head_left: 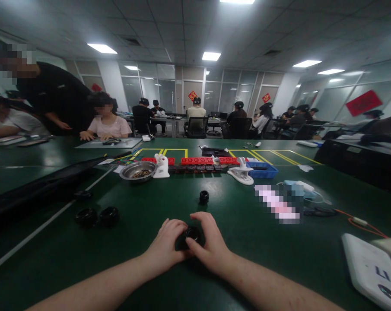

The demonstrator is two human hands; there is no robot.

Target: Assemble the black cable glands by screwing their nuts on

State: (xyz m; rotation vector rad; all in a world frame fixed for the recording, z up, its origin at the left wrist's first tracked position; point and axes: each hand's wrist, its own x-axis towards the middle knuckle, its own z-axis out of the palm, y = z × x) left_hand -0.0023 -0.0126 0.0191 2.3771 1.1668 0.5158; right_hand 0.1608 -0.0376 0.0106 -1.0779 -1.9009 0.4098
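Note:
Between my two hands sits a round black ring-like part (192,233), low over the green table. My left hand (169,239) curls around its left side, fingers bent against it. From the right, my right hand (211,239) grips it with thumb and fingers. My palms hide its lower part. Just beyond stands a smaller black ring-shaped piece (204,197). Off to the left lie two more black round parts, one (86,217) beside the other (109,215), with a flatter black piece (83,195) behind them.
Farther back are a metal bowl (125,172) of small brassy pieces, two white clamps (162,168) (242,173), red blocks (197,160) and a blue tray (263,172). A white device (365,263) lies at right, near an orange cable (367,228). People sit across the table (143,259).

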